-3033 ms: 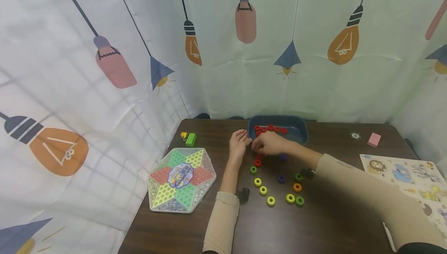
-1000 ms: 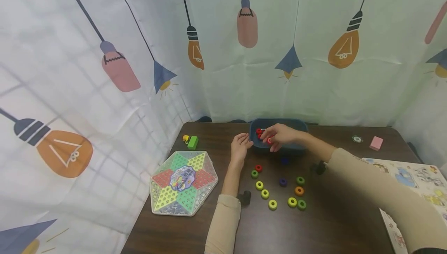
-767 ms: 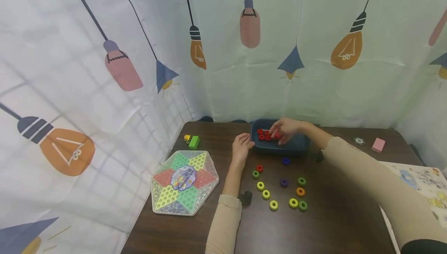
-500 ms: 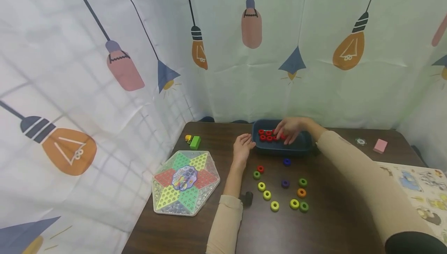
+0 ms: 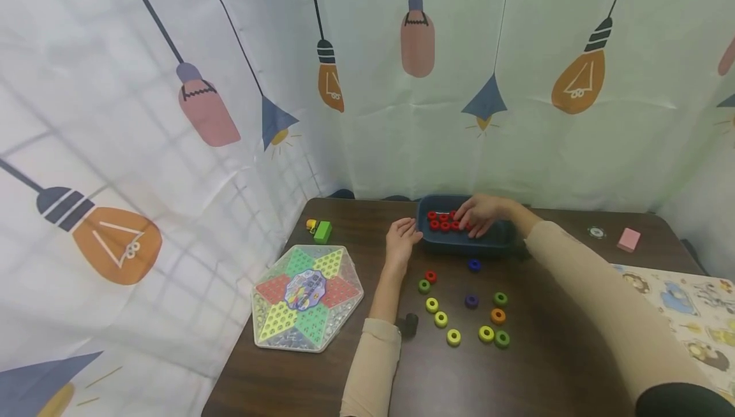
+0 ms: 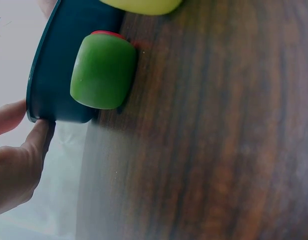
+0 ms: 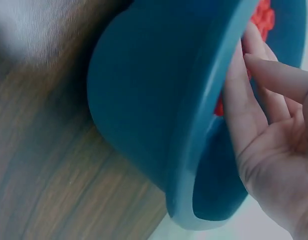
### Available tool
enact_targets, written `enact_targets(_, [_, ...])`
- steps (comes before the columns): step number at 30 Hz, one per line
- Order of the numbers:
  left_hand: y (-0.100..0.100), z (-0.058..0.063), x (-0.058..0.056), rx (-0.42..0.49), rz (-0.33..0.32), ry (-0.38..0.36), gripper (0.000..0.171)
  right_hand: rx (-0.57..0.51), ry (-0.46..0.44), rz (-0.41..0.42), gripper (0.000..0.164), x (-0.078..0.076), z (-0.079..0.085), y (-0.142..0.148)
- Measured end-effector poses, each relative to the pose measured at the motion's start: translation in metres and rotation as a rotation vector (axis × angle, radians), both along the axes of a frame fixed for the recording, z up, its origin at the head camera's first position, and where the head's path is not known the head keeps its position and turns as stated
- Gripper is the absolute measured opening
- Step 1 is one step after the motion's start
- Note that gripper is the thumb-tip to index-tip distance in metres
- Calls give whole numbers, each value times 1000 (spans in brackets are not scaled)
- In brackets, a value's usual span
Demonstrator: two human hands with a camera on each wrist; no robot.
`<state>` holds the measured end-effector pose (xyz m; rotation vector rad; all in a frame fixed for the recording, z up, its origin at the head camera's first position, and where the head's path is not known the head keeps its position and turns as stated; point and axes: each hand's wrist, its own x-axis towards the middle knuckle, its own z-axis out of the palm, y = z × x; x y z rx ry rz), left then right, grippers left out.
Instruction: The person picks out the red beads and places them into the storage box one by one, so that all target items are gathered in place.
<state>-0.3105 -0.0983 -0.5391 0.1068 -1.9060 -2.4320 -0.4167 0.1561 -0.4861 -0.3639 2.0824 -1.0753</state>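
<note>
A dark blue plastic bin (image 5: 459,248) stands at the table's far edge with several red rings (image 5: 445,226) grouped in its left half. My left hand (image 5: 400,238) is at the bin's left end, its loosely bent fingertips touching the rim and outer wall in the left wrist view. My right hand (image 5: 481,212) reaches over the front rim into the bin. Its fingers (image 7: 238,95) extend down among the red rings, with the thumb close beside them. These fingers hide part of the rings. One more red ring (image 5: 430,275) lies on the table in front of the bin.
Yellow rings (image 5: 453,337), green rings (image 5: 500,299), blue-purple rings (image 5: 471,301) and an orange ring (image 5: 497,316) lie scattered nearer me. A Chinese checkers board (image 5: 307,299) is left, an animal picture board (image 5: 683,315) right. A green block (image 5: 323,232) and pink block (image 5: 629,239) stand farther back.
My right hand has moved from the bin's front left corner into the bin, then rightward over the red rings. Fewer red rings lie on the table. My left hand stays at the bin's left end.
</note>
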Motion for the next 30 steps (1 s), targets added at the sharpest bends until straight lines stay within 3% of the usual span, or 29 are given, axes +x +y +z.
enact_targets(4, [-2,3,0,1,2,-6,53,-59,14,17,40,5,4,-5])
enact_targets(9, [-3,3,0,-8,8,2,53,-135,68,108,43,33,24,-28])
enact_targets(15, [-3,2,1,-15,0,6,53,-201,266,200,36,69,31,-51])
enact_targets(20, [-2,4,1,-9,1,16,51,-198,331,261,33,90,21,-67])
enact_targets(25, [-1,3,1,6,-5,15,52,-99,263,273,31,106,1,-79])
enact_targets(30, [0,1,1,9,-12,16,53,-42,259,247,26,116,-21,-88])
